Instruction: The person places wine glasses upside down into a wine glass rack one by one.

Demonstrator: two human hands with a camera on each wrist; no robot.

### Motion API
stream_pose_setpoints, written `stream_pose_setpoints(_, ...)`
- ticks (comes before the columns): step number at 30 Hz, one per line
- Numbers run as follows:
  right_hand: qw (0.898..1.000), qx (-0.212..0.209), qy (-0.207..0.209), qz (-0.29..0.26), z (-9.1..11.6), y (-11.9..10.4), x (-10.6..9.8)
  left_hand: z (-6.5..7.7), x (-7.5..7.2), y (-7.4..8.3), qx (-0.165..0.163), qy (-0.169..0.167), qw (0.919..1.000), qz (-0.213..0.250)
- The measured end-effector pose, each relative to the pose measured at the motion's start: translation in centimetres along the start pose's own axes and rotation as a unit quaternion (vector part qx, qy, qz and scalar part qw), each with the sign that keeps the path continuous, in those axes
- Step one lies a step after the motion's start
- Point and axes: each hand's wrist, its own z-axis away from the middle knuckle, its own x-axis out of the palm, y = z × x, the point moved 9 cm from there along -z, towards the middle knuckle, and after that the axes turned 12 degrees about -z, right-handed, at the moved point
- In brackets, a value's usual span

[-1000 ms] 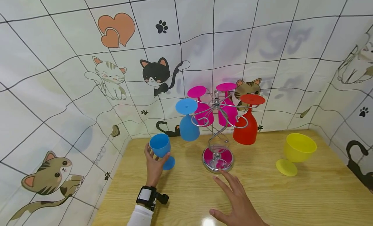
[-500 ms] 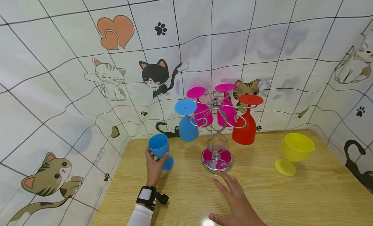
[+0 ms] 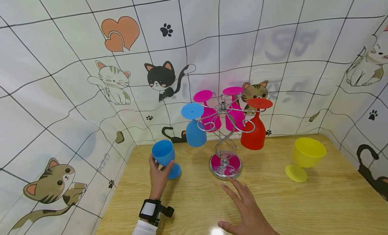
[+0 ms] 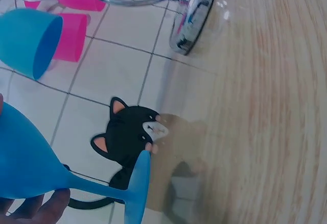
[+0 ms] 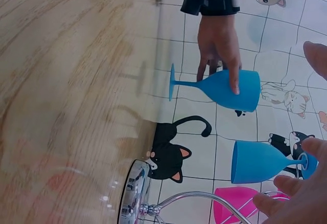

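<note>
My left hand (image 3: 159, 177) grips a blue plastic goblet (image 3: 163, 156) round its bowl, mouth up. Seen from the right wrist, the goblet's foot (image 5: 171, 82) stands a little above the table, with a faint reflection below it. My right hand (image 3: 247, 209) is held with fingers spread, its fingertips just in front of the base of a chrome goblet rack (image 3: 224, 162); it holds nothing. Upside down on the rack hang a lighter blue goblet (image 3: 196, 134), two pink goblets (image 3: 211, 119) and a red goblet (image 3: 254, 135).
A yellow goblet (image 3: 309, 153) stands upright on the wooden table (image 3: 266, 174) at the right. Behind the table hangs a white sheet (image 3: 206, 23) with a grid and cartoon cats. The rack's curled wire arms reach out at the sides.
My left hand has drawn the blue goblet slightly left and toward me. The right hand stays where it was, and the camera view has shifted a little.
</note>
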Motion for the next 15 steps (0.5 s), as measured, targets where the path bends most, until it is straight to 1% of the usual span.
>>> stream_pose_setpoints(3,1.0,-0.014,0.012,0.005,0.1,-0.2,-0.4,0.7,-0.1,1.6,0.012,-0.004,0.9998,0.014)
stream_pose_setpoints(6,0.999,-0.023,0.023,0.012,0.1,-0.4,-0.7,1.4,0.0,3.6,0.025,-0.009,0.9993,0.026)
stream_pose_setpoints(10,1.0,0.001,0.023,0.01,0.0,0.0,-1.1,2.6,0.2,6.1,0.033,-0.016,0.9989,0.027)
stream_pose_setpoints(15,0.999,0.018,0.033,-0.001,-0.1,-0.1,-2.0,4.3,1.0,8.6,0.042,-0.032,0.9984,0.022)
